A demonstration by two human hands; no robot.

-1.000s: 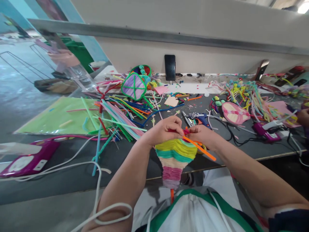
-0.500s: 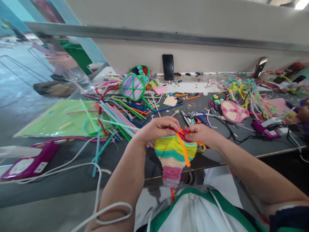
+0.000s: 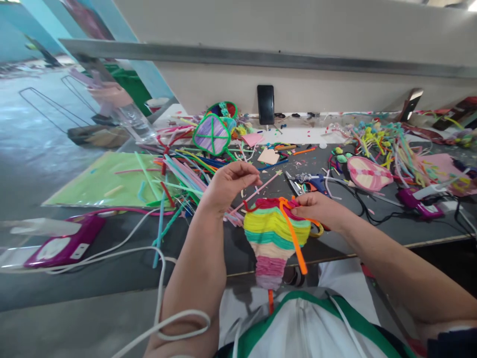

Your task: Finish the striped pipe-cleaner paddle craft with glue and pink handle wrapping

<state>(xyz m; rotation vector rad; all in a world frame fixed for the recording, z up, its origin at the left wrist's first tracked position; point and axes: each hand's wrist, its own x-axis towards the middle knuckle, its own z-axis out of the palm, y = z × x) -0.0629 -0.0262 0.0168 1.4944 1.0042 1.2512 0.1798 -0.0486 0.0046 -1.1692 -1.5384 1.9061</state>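
A fan-shaped piece woven from pipe cleaners (image 3: 274,233), striped red, yellow, green, cream and pink, hangs over the table's near edge in front of me. My right hand (image 3: 320,211) pinches its top right edge, where an orange pipe cleaner (image 3: 294,238) loops and dangles down across it. My left hand (image 3: 231,181) is raised just left of the piece, fingers curled and pinched together near a thin pink stick (image 3: 257,191); I cannot make out what they hold.
Loose pipe cleaners (image 3: 186,174) lie in a heap at centre left beside a green sheet (image 3: 108,181). A purple-and-green woven fan (image 3: 212,134), a phone (image 3: 265,104), scissors (image 3: 294,184), a pink oval piece (image 3: 367,174), glue guns (image 3: 417,204) and white cables (image 3: 149,258) lie around the grey table (image 3: 391,228).
My left hand has lifted off the piece's top edge and moved up and left. The orange pipe cleaner has swung from pointing right to hanging down over the piece.
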